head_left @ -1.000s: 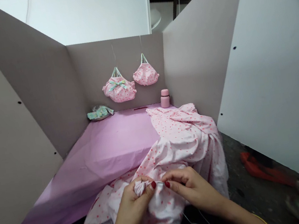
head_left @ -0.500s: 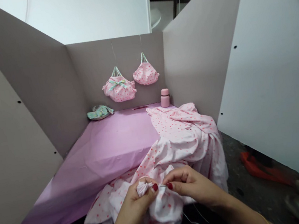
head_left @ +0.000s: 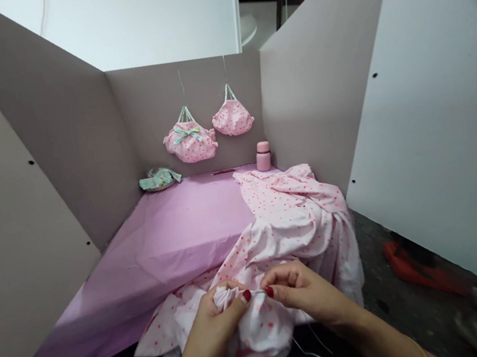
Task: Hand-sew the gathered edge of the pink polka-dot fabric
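A pink cloth with red dots (head_left: pixel 286 219) lies heaped over the right side of the purple table cover (head_left: pixel 175 238) and hangs down to my lap. My left hand (head_left: pixel 217 322) is closed, pinching a gathered tuft of that cloth (head_left: pixel 224 295) between thumb and fingers. My right hand (head_left: pixel 301 293) is closed in a pinch right beside the tuft, on something thin that I cannot make out. A white thread (head_left: pixel 316 355) trails below my right hand.
Two small pink dotted pouches (head_left: pixel 190 141) (head_left: pixel 232 117) hang on the back wall. A pink bottle (head_left: pixel 263 156) and a dish with green cloth (head_left: pixel 159 179) stand at the back. Grey panels wall in the table. Red and green things (head_left: pixel 418 270) lie on the floor at right.
Both hands stay at the gathered tuft, shifting only slightly. The right hand moved in toward the tuft, then back a little lower.
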`<action>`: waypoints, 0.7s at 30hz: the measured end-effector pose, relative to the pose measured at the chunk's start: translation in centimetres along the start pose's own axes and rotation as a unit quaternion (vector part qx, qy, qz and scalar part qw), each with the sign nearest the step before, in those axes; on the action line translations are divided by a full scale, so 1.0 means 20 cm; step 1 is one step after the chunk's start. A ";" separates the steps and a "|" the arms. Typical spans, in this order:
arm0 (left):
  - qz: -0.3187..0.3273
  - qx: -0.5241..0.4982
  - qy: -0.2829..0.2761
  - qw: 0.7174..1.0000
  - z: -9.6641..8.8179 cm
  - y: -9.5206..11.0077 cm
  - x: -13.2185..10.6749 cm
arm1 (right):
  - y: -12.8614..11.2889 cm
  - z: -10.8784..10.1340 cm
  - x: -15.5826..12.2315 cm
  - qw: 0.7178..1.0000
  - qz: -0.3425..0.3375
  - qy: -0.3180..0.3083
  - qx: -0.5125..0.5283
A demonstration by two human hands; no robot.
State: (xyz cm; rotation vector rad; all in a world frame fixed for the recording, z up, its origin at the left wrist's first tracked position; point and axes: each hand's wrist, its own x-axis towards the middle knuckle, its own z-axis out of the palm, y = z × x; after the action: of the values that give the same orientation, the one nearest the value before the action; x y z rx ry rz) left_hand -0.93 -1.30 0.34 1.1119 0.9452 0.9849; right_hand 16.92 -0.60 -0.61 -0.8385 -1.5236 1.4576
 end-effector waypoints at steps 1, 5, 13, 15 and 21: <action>0.003 0.004 0.001 1.000 0.00 0.00 0.00 | 0.00 0.00 0.00 1.000 0.001 -0.003 -0.002; 0.021 0.013 -0.002 1.000 -0.01 -0.01 0.01 | 0.01 -0.01 0.00 1.000 -0.006 -0.007 -0.007; 0.014 -0.005 -0.011 1.000 -0.02 -0.04 0.02 | 0.02 -0.01 0.01 1.000 -0.005 -0.008 0.017; 0.010 -0.011 -0.023 1.000 -0.02 -0.04 0.02 | 0.02 0.00 0.00 0.999 0.005 -0.011 0.039; 0.003 -0.023 -0.030 0.999 0.01 -0.01 0.01 | 0.03 0.02 0.00 1.000 -0.020 0.014 0.006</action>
State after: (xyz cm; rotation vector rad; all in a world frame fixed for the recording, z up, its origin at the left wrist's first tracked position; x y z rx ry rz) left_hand -0.72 -1.26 0.14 1.1003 0.8684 0.9688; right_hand 16.50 -0.68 -1.21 -0.8134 -1.5011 1.4192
